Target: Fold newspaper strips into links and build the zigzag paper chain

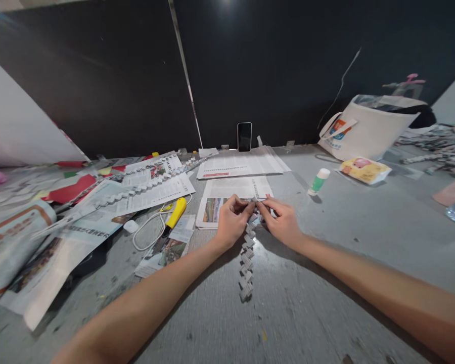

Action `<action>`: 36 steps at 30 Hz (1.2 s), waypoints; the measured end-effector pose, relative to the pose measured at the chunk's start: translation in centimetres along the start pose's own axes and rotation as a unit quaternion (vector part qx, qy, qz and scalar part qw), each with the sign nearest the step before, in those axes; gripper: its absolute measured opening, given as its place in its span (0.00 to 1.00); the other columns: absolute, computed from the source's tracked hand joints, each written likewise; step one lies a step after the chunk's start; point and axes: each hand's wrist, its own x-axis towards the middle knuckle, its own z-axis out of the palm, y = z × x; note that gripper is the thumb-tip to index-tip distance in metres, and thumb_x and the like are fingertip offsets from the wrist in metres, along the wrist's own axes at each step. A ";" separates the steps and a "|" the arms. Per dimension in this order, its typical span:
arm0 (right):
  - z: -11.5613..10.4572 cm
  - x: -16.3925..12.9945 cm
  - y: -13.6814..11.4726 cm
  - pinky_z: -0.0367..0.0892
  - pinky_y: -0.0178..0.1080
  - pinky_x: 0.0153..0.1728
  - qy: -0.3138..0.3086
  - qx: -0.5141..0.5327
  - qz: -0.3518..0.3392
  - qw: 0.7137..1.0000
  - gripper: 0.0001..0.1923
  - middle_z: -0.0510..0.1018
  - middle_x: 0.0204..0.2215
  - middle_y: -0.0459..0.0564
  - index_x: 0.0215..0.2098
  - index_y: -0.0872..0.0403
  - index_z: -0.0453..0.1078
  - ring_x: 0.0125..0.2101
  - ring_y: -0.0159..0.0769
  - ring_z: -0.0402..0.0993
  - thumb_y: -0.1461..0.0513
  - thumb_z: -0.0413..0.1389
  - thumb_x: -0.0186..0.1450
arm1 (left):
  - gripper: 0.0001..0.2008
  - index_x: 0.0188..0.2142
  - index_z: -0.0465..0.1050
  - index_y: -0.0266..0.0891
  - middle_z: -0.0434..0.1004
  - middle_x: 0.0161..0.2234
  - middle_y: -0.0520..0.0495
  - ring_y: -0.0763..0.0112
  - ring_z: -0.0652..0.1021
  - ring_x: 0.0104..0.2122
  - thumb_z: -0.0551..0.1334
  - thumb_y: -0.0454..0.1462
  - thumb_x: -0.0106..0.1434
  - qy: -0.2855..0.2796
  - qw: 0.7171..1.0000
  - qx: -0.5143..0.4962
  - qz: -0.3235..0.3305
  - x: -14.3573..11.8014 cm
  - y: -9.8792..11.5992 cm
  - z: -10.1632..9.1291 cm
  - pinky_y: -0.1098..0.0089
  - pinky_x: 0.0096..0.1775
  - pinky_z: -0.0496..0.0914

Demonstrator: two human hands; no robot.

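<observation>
Folded newspaper chain (pixel 247 263) lies on the grey table (pixel 345 242), far end held.
Left hand (pixel 231 222) and right hand (pixel 282 220) both pinch its top link, fingertips pressed together, just before newspaper sheets (pixel 235 188).

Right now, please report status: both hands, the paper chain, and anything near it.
Left hand and right hand both pinch top of folded newspaper chain. Chain trails toward the body on grey table. Yellow utility knife lies left, glue stick right, both apart.

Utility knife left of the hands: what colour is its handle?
Yellow; the knife shows best in the head view.
</observation>
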 end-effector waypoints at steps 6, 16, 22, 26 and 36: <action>-0.5 0.5 0.8 0.68 0.41 0.35 -0.069 0.111 0.132 0.983 0.20 0.76 0.25 0.46 0.31 0.51 0.75 0.28 0.38 0.71 0.46 0.58 0.72 | 0.26 0.30 0.63 0.40 0.70 0.26 0.53 0.75 0.70 0.27 0.74 0.54 0.59 -0.030 0.999 -0.012 -0.021 -0.1 0.4 -0.1 0.71 0.31 0.64; -0.6 1.3 0.3 0.64 0.40 0.33 -0.133 0.157 0.180 0.962 0.24 0.72 0.27 0.45 0.33 0.50 0.70 0.29 0.37 0.68 0.40 0.55 0.71 | 0.29 0.29 0.62 0.40 0.72 0.27 0.54 0.77 0.70 0.26 0.78 0.53 0.54 -0.077 0.988 -0.089 -0.103 0.3 0.5 -0.3 0.73 0.29 0.63; -0.5 1.4 0.0 0.64 0.40 0.34 -0.110 0.134 0.194 0.966 0.22 0.73 0.28 0.45 0.39 0.51 0.72 0.30 0.37 0.68 0.41 0.57 0.71 | 0.25 0.31 0.66 0.40 0.76 0.28 0.52 0.76 0.74 0.28 0.77 0.51 0.56 -0.058 0.984 -0.116 -0.120 1.0 -1.5 -0.6 0.73 0.31 0.65; -0.4 1.3 0.4 0.67 0.40 0.36 -0.094 0.122 0.185 0.971 0.22 0.75 0.30 0.46 0.42 0.51 0.73 0.31 0.38 0.69 0.41 0.59 0.70 | 0.25 0.31 0.66 0.39 0.76 0.30 0.52 0.76 0.74 0.28 0.78 0.50 0.55 -0.051 0.984 -0.123 -0.121 1.1 -1.8 -0.8 0.74 0.30 0.64; -0.4 1.5 0.0 0.69 0.40 0.34 -0.077 0.137 0.176 0.972 0.21 0.74 0.28 0.46 0.40 0.51 0.73 0.30 0.37 0.70 0.42 0.61 0.68 | 0.25 0.31 0.66 0.39 0.77 0.30 0.51 0.76 0.74 0.28 0.79 0.50 0.54 -0.059 0.983 -0.126 -0.124 1.0 -1.5 -0.7 0.74 0.31 0.65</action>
